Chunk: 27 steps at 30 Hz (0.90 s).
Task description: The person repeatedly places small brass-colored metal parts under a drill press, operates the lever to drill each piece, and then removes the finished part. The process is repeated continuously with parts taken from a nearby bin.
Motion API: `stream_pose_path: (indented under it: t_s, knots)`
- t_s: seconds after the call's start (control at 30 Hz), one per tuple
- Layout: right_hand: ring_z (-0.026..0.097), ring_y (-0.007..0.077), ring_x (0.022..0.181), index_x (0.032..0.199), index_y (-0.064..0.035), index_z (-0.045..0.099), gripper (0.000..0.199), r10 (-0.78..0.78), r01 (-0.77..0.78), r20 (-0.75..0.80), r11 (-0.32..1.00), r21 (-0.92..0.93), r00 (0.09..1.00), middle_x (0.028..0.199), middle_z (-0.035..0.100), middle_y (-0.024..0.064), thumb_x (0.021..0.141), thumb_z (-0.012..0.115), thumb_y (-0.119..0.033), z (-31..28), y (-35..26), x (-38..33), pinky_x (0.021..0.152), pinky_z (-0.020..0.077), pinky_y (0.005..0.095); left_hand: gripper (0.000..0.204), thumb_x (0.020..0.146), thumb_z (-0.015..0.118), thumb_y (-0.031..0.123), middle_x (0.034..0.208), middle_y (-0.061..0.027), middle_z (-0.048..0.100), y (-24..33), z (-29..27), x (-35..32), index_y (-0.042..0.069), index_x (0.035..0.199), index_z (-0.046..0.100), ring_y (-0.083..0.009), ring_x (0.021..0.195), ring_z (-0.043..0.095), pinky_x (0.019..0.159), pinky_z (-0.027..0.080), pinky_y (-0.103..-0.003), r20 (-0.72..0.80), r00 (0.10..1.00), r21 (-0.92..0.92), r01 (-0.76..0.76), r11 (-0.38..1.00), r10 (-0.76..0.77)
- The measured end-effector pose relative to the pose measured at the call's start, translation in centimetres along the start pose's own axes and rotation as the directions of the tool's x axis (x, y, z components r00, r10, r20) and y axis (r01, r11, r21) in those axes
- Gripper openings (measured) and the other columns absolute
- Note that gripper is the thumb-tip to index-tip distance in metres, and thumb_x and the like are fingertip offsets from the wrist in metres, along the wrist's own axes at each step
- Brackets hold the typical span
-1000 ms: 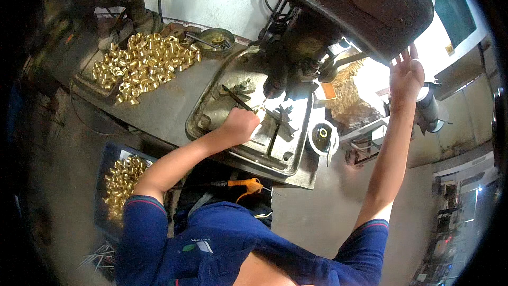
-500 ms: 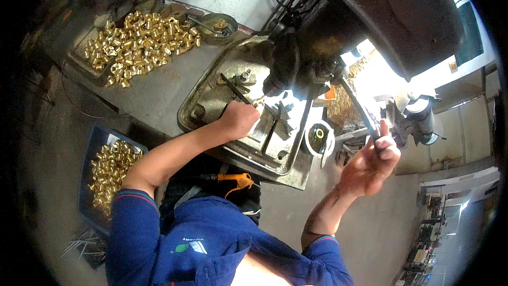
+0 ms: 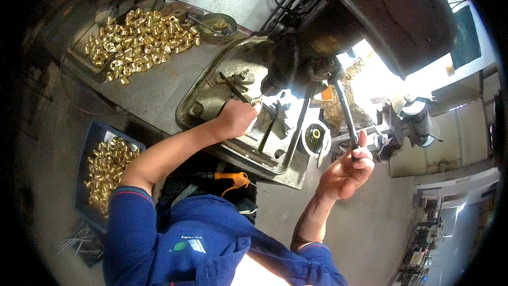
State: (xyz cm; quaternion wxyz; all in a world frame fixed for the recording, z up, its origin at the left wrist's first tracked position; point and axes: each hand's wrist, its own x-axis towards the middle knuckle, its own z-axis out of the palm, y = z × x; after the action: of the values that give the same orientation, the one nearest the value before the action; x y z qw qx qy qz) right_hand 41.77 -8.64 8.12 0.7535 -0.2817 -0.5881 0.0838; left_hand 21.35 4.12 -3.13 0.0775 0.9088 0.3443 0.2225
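My left hand (image 3: 236, 120) is closed in a fist over the drill press's metal tray table (image 3: 210, 107). At its fingertips a small brass fitting (image 3: 257, 104) shows in part, under the dark spindle head (image 3: 280, 77); the fingers hide the rest. Clamp bars and a fixture (image 3: 276, 119) lie beside that hand. To the right, my right hand (image 3: 346, 172) is wrapped around the lower end of the drill press lever (image 3: 346, 114), with one finger stretched up along it. The lever slants from the machine down to the palm.
Brass fittings (image 3: 143, 42) are heaped at the left of the bench; more fill a blue bin (image 3: 82, 180) below. A round dish (image 3: 218, 25) stands behind. A white bowl (image 3: 316, 139) is right of the tray. An orange air gun (image 3: 233, 177) hangs at the front edge.
My right hand has swung the lever to the left and slightly down, so it stands steeper. My left hand stays at the same spot on the tray.
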Motion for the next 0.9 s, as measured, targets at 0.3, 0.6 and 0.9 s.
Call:
stream_pose_path:
  t_s: [0.3,0.6,0.9]
  knots:
    - [0.039,0.0436,0.116,0.072,-0.0029,0.043,0.018,-0.013,0.014,0.017,0.998,-0.054,1.000,0.085,0.050,0.0110,0.086,0.041,-0.014,-0.2,0.7,-2.2,0.103,0.0218,0.0511,0.005,0.061,0.063,0.007,0.061,-0.0138,0.060,0.3,-1.0,0.5,0.003,0.063,0.061,-0.0270,0.060,0.063,0.053,0.050,-0.036,0.176,0.981,0.049,0.074,0.996,-0.082]
    - [0.040,0.0412,0.116,0.066,-0.0007,0.043,0.016,0.053,-0.053,0.007,0.995,-0.090,0.999,0.084,0.052,0.0119,0.081,0.047,-0.004,-1.2,2.1,-4.7,0.098,0.0336,0.0544,0.009,0.061,0.065,0.007,0.063,-0.0137,0.061,0.6,-1.9,0.9,0.002,0.068,0.061,-0.0255,0.059,0.063,0.051,0.049,-0.035,0.205,0.976,0.075,0.052,0.996,-0.066]
    - [0.049,0.0379,0.107,0.063,-0.0004,0.046,0.010,0.060,-0.066,-0.055,0.989,-0.129,0.997,0.079,0.056,0.0125,0.073,0.049,0.001,-0.7,3.2,-6.2,0.094,0.0321,0.0496,0.009,0.060,0.062,0.009,0.061,-0.0141,0.059,0.5,-1.8,0.7,0.002,0.065,0.059,-0.0299,0.059,0.062,0.052,0.047,-0.040,0.129,0.991,0.015,0.041,0.999,-0.043]
